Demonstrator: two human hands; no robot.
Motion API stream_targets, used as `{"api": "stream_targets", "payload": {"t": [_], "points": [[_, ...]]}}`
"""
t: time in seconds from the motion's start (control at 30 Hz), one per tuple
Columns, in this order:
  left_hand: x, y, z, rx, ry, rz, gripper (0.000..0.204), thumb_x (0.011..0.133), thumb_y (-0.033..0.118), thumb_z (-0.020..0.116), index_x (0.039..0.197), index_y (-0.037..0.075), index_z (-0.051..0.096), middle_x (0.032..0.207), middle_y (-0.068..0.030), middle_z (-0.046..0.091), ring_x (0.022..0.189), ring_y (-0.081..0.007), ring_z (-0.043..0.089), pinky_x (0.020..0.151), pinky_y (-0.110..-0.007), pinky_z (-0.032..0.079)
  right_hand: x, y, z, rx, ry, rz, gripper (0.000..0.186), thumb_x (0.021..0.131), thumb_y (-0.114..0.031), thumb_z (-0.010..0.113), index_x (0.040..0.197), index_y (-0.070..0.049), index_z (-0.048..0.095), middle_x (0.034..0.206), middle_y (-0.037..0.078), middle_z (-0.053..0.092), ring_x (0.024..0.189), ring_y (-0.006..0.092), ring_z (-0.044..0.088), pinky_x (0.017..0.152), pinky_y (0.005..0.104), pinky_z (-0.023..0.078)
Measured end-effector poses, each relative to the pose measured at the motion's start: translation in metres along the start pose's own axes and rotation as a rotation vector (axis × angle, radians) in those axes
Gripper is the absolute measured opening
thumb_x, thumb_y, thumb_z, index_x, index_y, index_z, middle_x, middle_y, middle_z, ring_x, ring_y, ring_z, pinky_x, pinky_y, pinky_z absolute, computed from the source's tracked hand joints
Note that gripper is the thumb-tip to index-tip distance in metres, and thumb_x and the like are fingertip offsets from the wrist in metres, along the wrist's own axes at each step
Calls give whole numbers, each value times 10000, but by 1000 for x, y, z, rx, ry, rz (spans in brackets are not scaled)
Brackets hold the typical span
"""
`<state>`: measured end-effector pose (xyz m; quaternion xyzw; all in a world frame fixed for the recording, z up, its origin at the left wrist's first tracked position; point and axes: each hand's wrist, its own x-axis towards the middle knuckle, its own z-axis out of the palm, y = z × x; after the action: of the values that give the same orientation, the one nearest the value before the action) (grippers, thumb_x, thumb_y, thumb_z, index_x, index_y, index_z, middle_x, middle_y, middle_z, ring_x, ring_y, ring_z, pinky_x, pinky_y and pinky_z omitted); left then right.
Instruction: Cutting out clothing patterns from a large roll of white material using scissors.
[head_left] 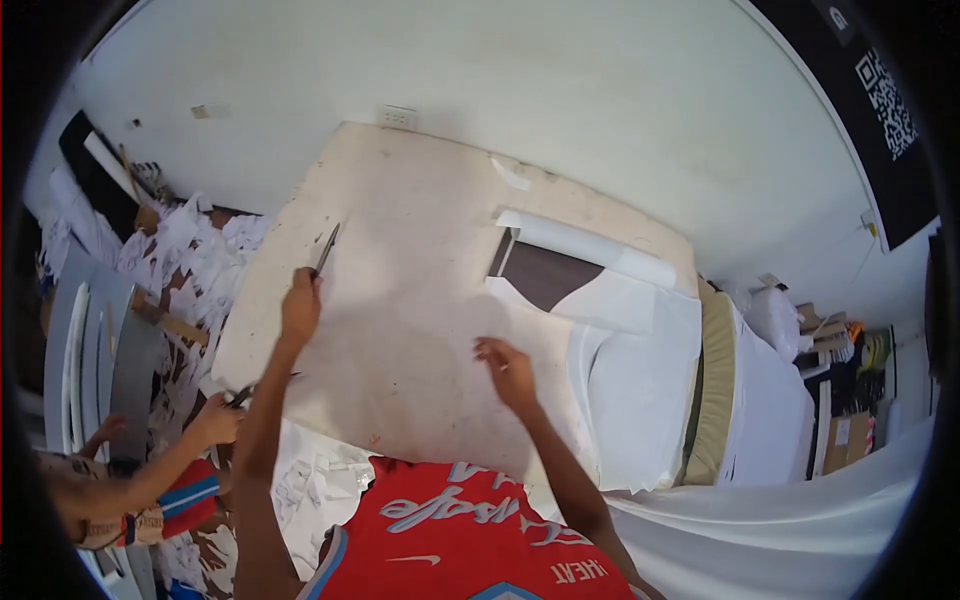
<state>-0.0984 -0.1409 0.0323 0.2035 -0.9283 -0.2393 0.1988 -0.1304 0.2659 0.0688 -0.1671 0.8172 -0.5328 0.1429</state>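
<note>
The left hand (302, 308), over the left side of the broad cream tabletop (400, 300), has its fingers closed round a slim pointed grey metal cutting tool (328, 249) — probably scissors, though the grip hides the handle. The tool's long axis runs forward from the fingers toward the tabletop's far edge, tip leaning slightly right. The right hand (507, 372), over the tabletop's middle, shows half-bent, slightly parted fingers without visible load — the nearer hand to the smooth white sheet material (650, 385) on the tabletop's right side.
</note>
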Motion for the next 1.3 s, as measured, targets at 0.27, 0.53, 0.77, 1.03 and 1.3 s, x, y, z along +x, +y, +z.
{"api": "stream_targets", "payload": {"t": [0.27, 0.53, 0.77, 1.03, 1.3], "points": [[-108, 267, 93, -1268, -468, -321, 231, 1018, 351, 508, 1038, 124, 473, 827, 9, 463, 711, -102, 476, 642, -257, 413, -62, -38, 11, 184, 179, 111, 301, 924, -42, 636, 1210, 32, 575, 1092, 131, 675, 1007, 186, 668, 897, 319, 521], [-121, 358, 101, -1795, -921, -468, 201, 1056, 306, 452, 1058, 105, 452, 847, -15, 446, 736, -118, 476, 643, -255, 426, -95, -1, -75, 555, 499, 146, 314, 866, -35, 703, 1160, -25, 594, 966, 22, 634, 856, 121, 583, 806, 261, 483], [-112, 351, 106, -2056, -1246, -301, 428, 1050, 440, 381, 1087, 39, 526, 798, -87, 580, 809, -240, 630, 727, -356, 520, -108, 14, -103, 568, 396, 340, 303, 914, -74, 621, 1206, 8, 628, 1073, 46, 655, 891, 105, 574, 851, 261, 446], [-107, 347, 132, -1916, -1133, -197, 475, 1061, 449, 324, 1078, 29, 545, 954, -153, 639, 954, -310, 651, 928, -446, 504, -107, 0, -72, 1658, 4, 210, 680, 824, -233, 730, 1373, 71, 466, 1084, 132, 638, 1046, 242, 604, 976, 359, 433], [-30, 291, 161, -11, 0, 854, 397, 973, 319, 518, 1266, 57, 575, 1220, -154, 579, 1213, -297, 521, 1023, -509, 390, -97, 4, -91, 809, 95, 28, 534, 773, -509, 798, 951, -69, 554, 732, -5, 511, 669, 131, 523, 621, 267, 418]]}}
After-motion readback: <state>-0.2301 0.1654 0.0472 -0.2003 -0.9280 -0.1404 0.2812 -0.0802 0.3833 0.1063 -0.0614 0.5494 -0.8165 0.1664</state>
